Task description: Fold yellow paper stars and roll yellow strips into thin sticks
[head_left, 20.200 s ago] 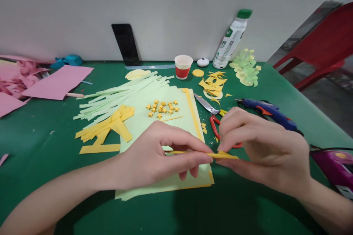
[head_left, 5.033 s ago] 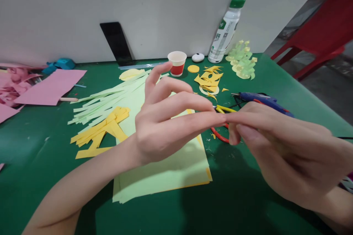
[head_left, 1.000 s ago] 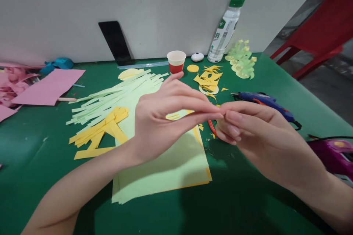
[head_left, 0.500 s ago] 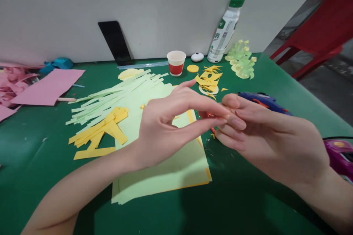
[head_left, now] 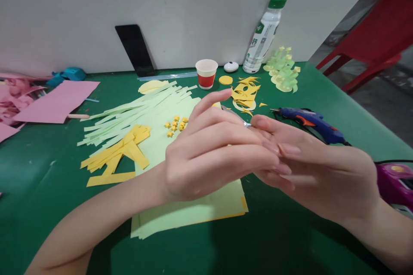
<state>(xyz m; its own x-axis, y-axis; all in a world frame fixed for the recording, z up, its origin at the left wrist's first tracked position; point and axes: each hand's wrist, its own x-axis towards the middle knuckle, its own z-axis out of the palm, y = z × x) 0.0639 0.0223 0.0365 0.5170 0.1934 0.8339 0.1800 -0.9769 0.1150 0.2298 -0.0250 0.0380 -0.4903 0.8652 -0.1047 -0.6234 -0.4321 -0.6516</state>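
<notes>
My left hand (head_left: 216, 152) reaches across the middle with its fingers together, its fingertips pressed against the fingers of my right hand (head_left: 316, 163). The right hand is palm side toward me, its fingers bent inward and meeting the left fingertips. Whatever is between them, if anything, is hidden. Below and behind the hands lies a stack of light green paper (head_left: 193, 210). Several small yellow folded paper stars (head_left: 174, 126) sit on it, left of my left hand. A thin silver metal piece (head_left: 238, 117), mostly covered, shows just past my fingers.
Yellow strips (head_left: 118, 154) and green strips (head_left: 129, 114) lie left. A paper cup (head_left: 206, 74), a bottle (head_left: 263, 36) and a phone (head_left: 135, 49) stand at the back. A blue glue gun (head_left: 316, 124) lies behind my right hand. Pink paper (head_left: 58, 101) lies far left.
My left fingers have come down together over the right fingertips, from a thumb-and-finger pinch. The yellow stars and more of the glue gun have come into view.
</notes>
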